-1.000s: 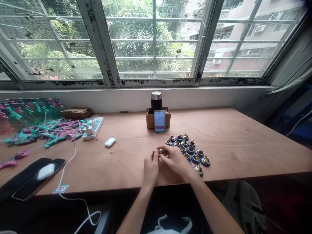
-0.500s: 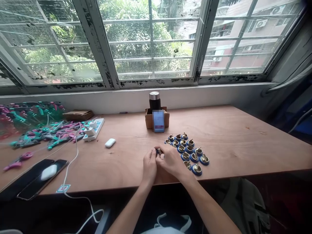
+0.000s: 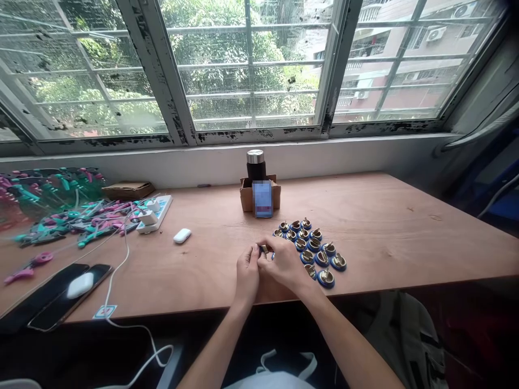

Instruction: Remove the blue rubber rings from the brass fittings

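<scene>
Close together above the desk's front edge, my two hands work on one small gold-and-dark metal piece (image 3: 264,249). My left hand (image 3: 247,270) is closed around its left side, thumb upward. From the right, my right hand (image 3: 284,262) pinches it with bent fingers. Most of the piece is hidden by the fingers, so its full shape cannot be made out. Just right of my right hand stand several small round pieces with blue rims and raised gold metal tops (image 3: 314,244), in rough rows; my hand covers part of the group.
A phone (image 3: 263,200) leans on a cardboard box (image 3: 246,199) holding a black bottle (image 3: 256,172). At left lie a white case (image 3: 182,235), a power strip (image 3: 160,213), many pink and teal pliers (image 3: 93,221), dark phones (image 3: 60,302) and a white cable (image 3: 111,281).
The view has shifted slightly, so everything sits a little higher and further left. My hands keep nearly the same grip on the small piece.
</scene>
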`<state>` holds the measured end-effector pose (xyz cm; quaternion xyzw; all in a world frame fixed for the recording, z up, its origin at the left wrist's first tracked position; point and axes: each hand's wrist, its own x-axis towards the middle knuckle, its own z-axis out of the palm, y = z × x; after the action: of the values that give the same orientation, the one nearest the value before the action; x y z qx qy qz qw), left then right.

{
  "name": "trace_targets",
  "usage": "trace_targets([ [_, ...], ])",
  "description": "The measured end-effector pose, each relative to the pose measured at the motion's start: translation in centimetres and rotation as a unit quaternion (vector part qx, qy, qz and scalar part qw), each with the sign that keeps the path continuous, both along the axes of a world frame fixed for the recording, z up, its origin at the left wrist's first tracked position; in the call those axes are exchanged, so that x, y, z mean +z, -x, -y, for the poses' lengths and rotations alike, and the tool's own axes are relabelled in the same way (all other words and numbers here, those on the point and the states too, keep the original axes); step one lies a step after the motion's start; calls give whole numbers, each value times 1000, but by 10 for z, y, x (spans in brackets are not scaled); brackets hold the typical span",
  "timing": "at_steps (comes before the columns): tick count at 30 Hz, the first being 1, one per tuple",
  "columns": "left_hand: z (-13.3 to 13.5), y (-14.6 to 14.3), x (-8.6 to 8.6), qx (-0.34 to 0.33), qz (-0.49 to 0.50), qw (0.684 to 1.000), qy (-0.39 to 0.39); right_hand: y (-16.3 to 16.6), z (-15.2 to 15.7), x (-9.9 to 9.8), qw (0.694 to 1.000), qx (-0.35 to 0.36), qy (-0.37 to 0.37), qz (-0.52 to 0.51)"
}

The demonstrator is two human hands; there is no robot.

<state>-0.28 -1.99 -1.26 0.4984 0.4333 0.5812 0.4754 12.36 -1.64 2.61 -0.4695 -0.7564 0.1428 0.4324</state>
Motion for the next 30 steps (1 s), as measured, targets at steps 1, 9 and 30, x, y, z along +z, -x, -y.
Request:
trace_targets([
  [1,0,0,0,-1,-3,1000,0,0,0,0,1000,0,-4,4],
  [9,-1,-1,-1,2,-33,999,-9,-1,-3,-1,1000,0,-24,18],
  [30,-1,-1,-3,12,-13,1000,-5,-2,-4,-1,997,35,-63,-5],
])
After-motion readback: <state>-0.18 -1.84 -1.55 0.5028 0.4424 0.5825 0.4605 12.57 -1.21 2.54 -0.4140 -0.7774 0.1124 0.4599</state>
